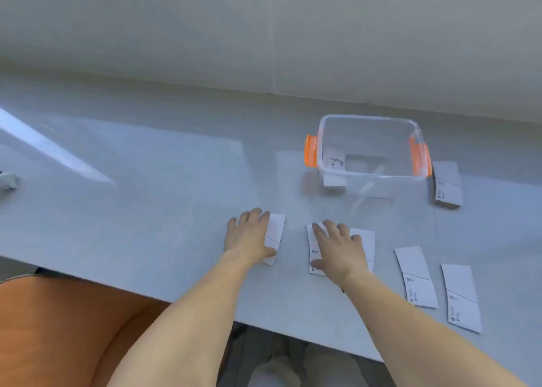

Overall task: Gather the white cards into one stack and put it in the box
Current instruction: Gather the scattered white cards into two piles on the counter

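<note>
Both hands lie flat, fingers spread, on the pale grey countertop (pixel 146 210). Left hand (pixel 249 235) presses palm-down on one white rectangular printed card (pixel 275 234); right hand (pixel 337 248) covers another white card (pixel 314 254), apparently two side by side. Two more cards (pixel 415 276) (pixel 462 297) lie to the right, another (pixel 447 184) beside the clear plastic box with orange handles (pixel 368 151), which holds one card (pixel 334 159).

A pale grey table (pixel 146 210) meets a beige wall (pixel 176 34) at its far edge. A bright light streak (pixel 52 151) crosses its left side. An orange seat (pixel 58 328) sits below its near edge.
</note>
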